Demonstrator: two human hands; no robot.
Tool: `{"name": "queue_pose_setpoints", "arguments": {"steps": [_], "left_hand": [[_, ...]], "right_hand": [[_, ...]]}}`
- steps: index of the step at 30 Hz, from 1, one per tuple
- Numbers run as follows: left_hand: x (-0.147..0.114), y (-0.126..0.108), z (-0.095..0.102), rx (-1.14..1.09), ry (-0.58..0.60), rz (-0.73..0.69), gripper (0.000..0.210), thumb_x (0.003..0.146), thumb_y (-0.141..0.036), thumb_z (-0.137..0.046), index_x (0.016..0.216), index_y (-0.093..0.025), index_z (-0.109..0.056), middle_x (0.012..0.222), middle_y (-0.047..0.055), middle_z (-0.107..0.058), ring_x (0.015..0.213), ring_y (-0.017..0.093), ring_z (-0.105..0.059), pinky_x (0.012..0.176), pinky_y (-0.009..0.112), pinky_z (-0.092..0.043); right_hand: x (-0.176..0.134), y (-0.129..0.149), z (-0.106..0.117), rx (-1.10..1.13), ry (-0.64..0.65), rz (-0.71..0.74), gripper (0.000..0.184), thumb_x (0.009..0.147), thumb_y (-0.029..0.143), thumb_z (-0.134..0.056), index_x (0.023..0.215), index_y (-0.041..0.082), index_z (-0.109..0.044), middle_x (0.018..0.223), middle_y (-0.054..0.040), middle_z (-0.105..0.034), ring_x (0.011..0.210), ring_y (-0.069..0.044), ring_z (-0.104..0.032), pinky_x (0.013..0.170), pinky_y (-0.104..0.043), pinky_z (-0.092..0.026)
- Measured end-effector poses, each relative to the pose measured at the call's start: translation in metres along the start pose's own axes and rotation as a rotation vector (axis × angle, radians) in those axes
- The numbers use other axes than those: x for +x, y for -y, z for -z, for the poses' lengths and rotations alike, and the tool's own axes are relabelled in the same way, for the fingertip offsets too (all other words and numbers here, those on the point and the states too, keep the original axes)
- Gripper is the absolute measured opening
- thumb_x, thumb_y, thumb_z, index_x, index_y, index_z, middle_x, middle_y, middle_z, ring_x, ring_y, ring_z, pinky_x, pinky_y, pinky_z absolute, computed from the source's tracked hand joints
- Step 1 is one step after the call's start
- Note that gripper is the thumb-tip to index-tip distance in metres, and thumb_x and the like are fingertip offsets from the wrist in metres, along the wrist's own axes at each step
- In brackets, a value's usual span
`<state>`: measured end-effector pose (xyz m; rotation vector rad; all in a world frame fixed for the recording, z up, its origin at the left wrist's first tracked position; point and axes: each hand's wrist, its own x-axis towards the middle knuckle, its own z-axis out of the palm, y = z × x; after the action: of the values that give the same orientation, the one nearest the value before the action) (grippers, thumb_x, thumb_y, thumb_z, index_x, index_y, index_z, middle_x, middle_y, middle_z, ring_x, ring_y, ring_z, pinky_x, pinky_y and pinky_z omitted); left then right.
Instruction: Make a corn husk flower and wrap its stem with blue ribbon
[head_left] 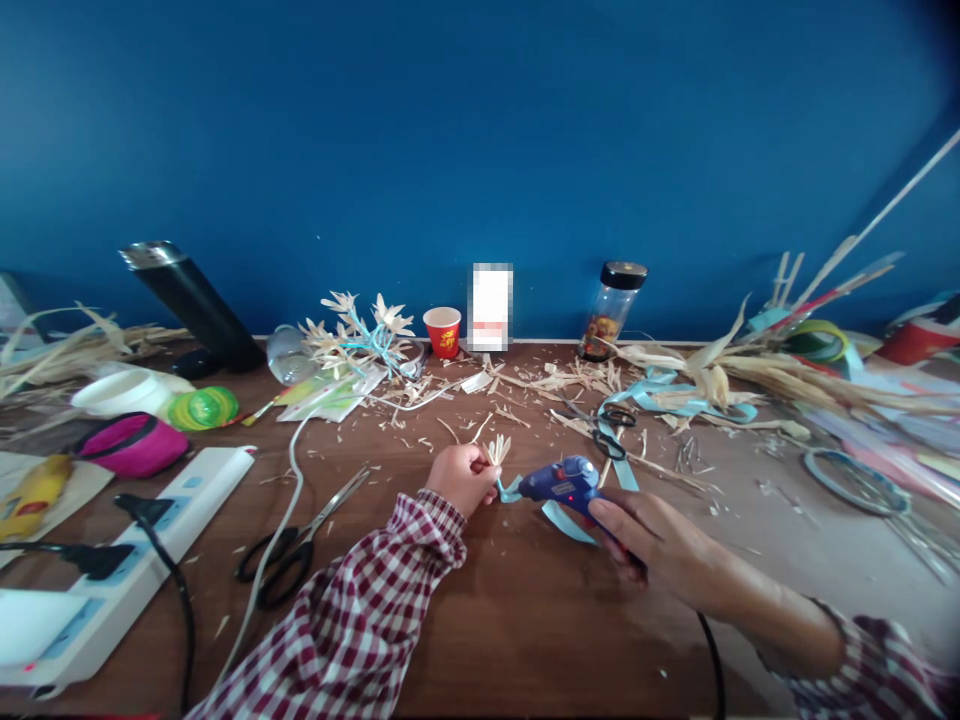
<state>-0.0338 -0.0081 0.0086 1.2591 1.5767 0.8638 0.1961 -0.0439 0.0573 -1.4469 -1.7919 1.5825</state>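
Pinched in my left hand [463, 478] is a small flower of pale dried husk [498, 449], its petals pointing up. A light blue ribbon [570, 522] runs from below the flower toward the right and passes under the glue gun. My right hand [645, 530] grips a blue hot glue gun [559, 480], with a small red light showing on its side. The gun's nozzle is at the ribbon just right of my left fingers; whether it touches is too small to tell.
Scissors [300, 550] lie left of my left forearm, beside a white cable and a power strip [172, 540]. Behind stand husk flowers [364, 335], a red paper cup [443, 333] and a glass bottle [611, 310]. More scissors [615, 430], ribbon and husk scraps lie at right.
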Motion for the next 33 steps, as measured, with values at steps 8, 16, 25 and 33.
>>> {"name": "queue_pose_setpoints", "arguments": {"steps": [8,16,25,33], "left_hand": [[-0.0008,0.0003,0.0006,0.019,0.003,-0.009,0.007,0.068,-0.020,-0.056,0.062,-0.015,-0.057,0.047,-0.001,-0.059,0.044,0.013,-0.059,0.042,0.021,-0.046],[0.0003,0.0013,-0.0005,-0.002,0.005,0.004,0.006,0.068,-0.020,-0.057,0.065,-0.015,-0.058,0.049,0.000,-0.059,0.047,0.014,-0.061,0.044,0.023,-0.049],[-0.0030,-0.0060,0.0003,0.009,0.002,0.035,0.005,0.067,-0.019,-0.059,0.064,-0.015,-0.057,0.049,-0.001,-0.059,0.048,0.014,-0.062,0.045,0.023,-0.050],[-0.0010,-0.0017,-0.0004,0.004,0.000,0.024,0.006,0.068,-0.019,-0.057,0.064,-0.015,-0.057,0.050,0.000,-0.059,0.048,0.015,-0.062,0.045,0.024,-0.050]], "right_hand": [[0.0019,0.0049,0.0001,-0.081,-0.013,0.016,0.039,0.085,0.053,-0.038,0.069,0.018,-0.047,0.052,0.0040,-0.046,0.043,-0.008,-0.044,0.040,-0.020,-0.035],[-0.0018,0.0029,0.0040,-0.010,0.008,-0.003,0.041,0.086,0.053,-0.035,0.072,0.018,-0.049,0.053,0.0041,-0.045,0.042,-0.007,-0.041,0.039,-0.019,-0.034],[-0.0020,0.0048,0.0056,-0.066,0.011,-0.003,0.042,0.086,0.054,-0.035,0.069,0.017,-0.049,0.053,0.0036,-0.046,0.043,-0.007,-0.043,0.039,-0.019,-0.034],[-0.0012,0.0056,0.0057,-0.115,-0.005,0.034,0.040,0.087,0.051,-0.035,0.071,0.018,-0.050,0.052,0.0036,-0.047,0.044,-0.007,-0.043,0.041,-0.019,-0.035]]}}
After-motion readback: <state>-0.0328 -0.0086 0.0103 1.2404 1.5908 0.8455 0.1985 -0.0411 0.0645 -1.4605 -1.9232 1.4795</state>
